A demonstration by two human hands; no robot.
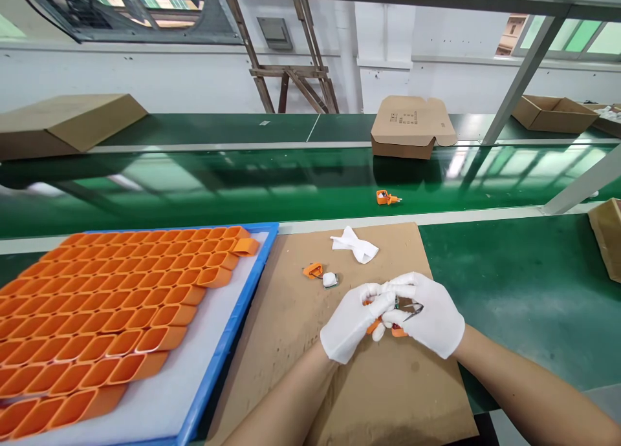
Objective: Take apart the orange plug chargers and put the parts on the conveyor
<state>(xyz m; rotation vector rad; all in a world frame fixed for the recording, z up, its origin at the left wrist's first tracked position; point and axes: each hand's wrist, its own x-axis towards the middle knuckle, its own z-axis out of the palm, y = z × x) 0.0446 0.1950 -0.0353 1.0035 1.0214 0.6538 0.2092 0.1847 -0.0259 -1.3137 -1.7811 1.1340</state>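
Both my hands wear white gloves and meet over the brown cardboard sheet [286,368]. My left hand [349,323] has its fingers closed on an orange plastic piece [373,326], largely hidden by the glove. Pinched in my right hand [431,313] is a small metal tool that looks like tweezers [413,311], its tip pointing toward the left hand. Beneath the right fingers shows another bit of orange with some red [398,331]. Beyond the left hand lie an orange housing [314,270] and a small white block on a board [330,279]. A crumpled white cloth [356,244] rests farther back.
On the left, a blue-edged tray [262,265] carries rows of orange sleeves [140,297]. An orange part with a plug-like end [387,198] sits on the green belt [291,187]. Cardboard boxes [410,126] stand behind it, and a metal post [526,77] rises at right.
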